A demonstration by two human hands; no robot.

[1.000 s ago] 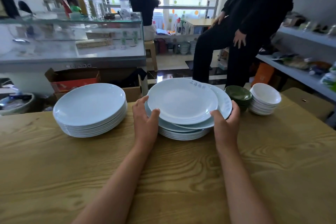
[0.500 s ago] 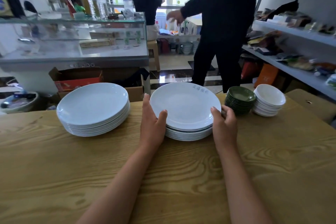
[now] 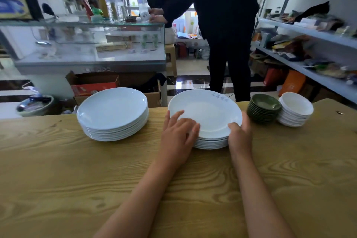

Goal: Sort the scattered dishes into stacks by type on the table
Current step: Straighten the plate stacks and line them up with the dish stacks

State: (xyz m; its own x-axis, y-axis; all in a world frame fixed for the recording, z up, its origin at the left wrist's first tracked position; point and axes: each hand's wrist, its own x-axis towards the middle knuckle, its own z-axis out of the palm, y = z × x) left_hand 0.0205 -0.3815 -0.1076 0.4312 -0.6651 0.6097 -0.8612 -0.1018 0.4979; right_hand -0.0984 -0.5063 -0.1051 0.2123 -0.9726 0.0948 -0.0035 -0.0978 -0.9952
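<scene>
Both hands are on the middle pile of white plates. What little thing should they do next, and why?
Probably let go. The middle stack of round white plates looks even on the wooden table, with the left hand and right hand at its sides. The other white plate stack, green bowls and small white bowls already stand sorted.

Four stacks in a row along the table's (image 3: 58, 170) far edge.
Left to right: large plates (image 3: 113, 114), smaller plates (image 3: 208, 120), dark saucers (image 3: 264, 108), small bowls (image 3: 295, 109).

A wooden table (image 3: 77, 179) carries four stacks. Two are white plates (image 3: 113, 110) (image 3: 210, 116). Beside them stand green saucers (image 3: 263, 107) and white bowls (image 3: 295, 108).
</scene>
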